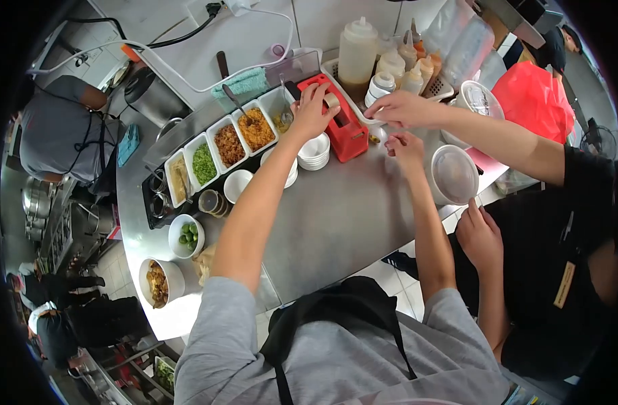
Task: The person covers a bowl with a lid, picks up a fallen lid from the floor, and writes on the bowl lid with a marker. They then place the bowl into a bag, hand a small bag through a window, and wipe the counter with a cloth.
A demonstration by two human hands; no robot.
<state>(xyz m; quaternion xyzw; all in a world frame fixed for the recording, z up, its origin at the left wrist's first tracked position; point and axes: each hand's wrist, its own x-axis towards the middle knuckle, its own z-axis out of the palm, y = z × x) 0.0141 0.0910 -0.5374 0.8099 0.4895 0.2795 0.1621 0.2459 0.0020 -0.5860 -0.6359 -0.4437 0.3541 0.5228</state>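
- left hand [313,108] is over the red dispenser [346,135], can't tell how tight
- right hand [407,150] is pinched narrow, just right of it
- dispenser's on the table [336,216] by stacked white bowls [314,152]

Small green fruits [188,236] sit in a white bowl [175,233] on the counter [329,223]

Top of red device [351,138] partly hidden by L hand [314,111]; contact pts obscured. Item nr R hand [407,150] too small to be ID'd. Co-worker's tag [564,285] can't be read. Bottle [357,50] base hidden by basket [331,69] rim.
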